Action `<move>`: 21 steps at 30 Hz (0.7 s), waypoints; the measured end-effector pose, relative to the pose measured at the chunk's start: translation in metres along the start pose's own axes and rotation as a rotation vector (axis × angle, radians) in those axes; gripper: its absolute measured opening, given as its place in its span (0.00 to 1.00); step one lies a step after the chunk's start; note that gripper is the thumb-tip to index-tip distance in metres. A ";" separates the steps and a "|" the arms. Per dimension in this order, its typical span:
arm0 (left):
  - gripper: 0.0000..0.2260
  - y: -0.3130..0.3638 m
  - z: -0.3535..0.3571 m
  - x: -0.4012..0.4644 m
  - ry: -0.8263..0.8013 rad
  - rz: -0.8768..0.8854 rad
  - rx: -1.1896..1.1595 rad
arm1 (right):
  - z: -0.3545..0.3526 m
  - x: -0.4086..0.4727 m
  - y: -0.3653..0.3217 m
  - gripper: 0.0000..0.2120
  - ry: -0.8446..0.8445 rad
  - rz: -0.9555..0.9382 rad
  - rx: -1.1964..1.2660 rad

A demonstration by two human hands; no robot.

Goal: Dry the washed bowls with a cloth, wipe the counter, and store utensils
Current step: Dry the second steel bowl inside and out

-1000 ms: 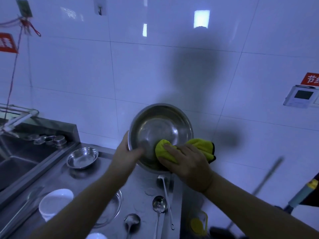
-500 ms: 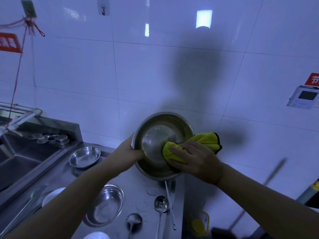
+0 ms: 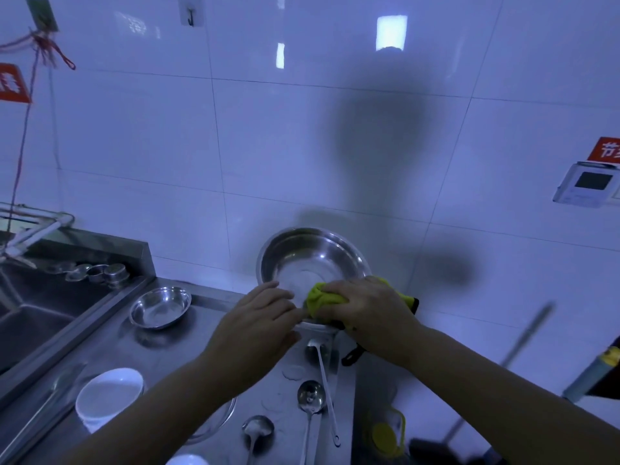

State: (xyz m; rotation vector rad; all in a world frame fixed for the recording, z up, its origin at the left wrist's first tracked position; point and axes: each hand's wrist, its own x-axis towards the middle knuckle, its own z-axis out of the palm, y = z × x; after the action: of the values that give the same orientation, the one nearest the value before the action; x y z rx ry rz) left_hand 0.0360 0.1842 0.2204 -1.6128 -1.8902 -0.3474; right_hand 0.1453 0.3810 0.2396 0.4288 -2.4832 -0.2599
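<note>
While left hand (image 3: pixel 258 325) steadies steel bowl (image 3: pixel 310 263), right hand (image 3: pixel 369 312) presses yellow cloth (image 3: pixel 320 298).

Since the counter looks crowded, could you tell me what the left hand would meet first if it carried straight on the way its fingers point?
The left hand points up-right; its fingers already touch the steel bowl, so it would probably meet that first.

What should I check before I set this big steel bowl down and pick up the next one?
1. Left hand grips the large stainless steel bowl at its near rim: ok.
2. Right hand presses the yellow-green cloth inside the bowl: ok.
3. Bowl fully dry: cannot tell.
4. Counter below free for setting down: not ok, long-handled steel ladles lie there.
5. Small steel bowl waiting within view: ok.
</note>
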 end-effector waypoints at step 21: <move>0.21 0.010 -0.009 0.048 0.221 -1.217 -1.982 | 0.027 0.022 -0.058 0.12 0.522 0.107 0.039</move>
State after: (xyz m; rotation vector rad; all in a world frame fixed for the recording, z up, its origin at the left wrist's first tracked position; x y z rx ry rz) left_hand 0.0450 0.2190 0.2546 -0.5281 -1.8365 -3.3637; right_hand 0.1269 0.3212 0.2136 0.3272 -1.9922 -0.0444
